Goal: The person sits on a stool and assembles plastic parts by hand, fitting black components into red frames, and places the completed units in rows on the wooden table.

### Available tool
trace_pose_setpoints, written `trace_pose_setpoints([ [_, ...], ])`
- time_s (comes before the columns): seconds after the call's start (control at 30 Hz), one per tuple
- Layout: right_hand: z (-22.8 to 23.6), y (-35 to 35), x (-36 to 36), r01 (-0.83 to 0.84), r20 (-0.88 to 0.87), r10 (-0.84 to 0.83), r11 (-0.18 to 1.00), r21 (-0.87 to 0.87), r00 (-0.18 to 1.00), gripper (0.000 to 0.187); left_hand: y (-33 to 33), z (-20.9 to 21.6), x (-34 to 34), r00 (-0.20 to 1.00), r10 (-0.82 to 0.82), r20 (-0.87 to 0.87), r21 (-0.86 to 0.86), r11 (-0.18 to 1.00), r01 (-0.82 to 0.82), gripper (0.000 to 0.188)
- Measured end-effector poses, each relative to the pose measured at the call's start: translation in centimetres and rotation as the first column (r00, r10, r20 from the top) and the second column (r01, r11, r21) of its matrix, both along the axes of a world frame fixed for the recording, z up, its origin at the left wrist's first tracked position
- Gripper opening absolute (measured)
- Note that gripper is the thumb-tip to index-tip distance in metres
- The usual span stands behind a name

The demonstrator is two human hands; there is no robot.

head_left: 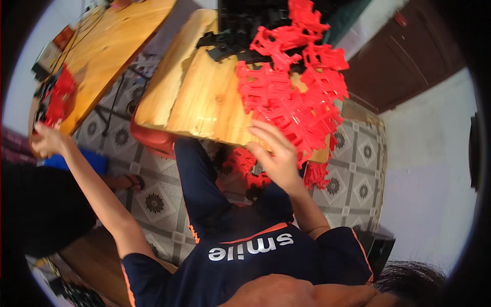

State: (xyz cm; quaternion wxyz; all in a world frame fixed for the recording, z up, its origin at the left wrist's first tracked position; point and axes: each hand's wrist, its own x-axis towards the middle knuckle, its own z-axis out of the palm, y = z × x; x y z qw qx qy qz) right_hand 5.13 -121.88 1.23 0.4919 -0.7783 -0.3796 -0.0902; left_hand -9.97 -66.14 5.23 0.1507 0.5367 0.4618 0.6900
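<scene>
My left hand [49, 141] reaches out to the far left, fingers loosely apart, beside the edge of the longer wooden table. Just beyond its fingertips stands a red and black plastic assembly [61, 97]; a small gap or light touch between them cannot be made out. My right hand [279, 156] is open, fingers stretched over the near edge of the small wooden table [204, 102]. Its fingertips lie next to a heap of red plastic frames [302, 107], and nothing shows in its grasp. Behind the heap are black plastic parts [235, 46].
More red frames [240, 161] lie below the small table's edge, near my legs. A red stool [153, 138] stands under its left side. Another person in dark clothing [43, 204] is close by on the left. A white box [48, 57] and cables are on the longer table [117, 38].
</scene>
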Motion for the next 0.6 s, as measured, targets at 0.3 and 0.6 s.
trace_pose_setpoints([
  [0.3,2.3,-8.5,2.9,0.278,0.236,-0.219,0.927,-0.253,0.947,0.035,-33.2,-11.6,21.4,0.3,-0.944,-0.136,-0.158,0.319,0.934,0.043],
  [0.6,-2.4,2.6,9.9,0.263,0.254,-0.138,0.78,-0.568,0.957,0.075,-32.5,-9.8,31.3,-0.241,-0.964,0.114,-0.632,-0.257,0.731,0.031],
])
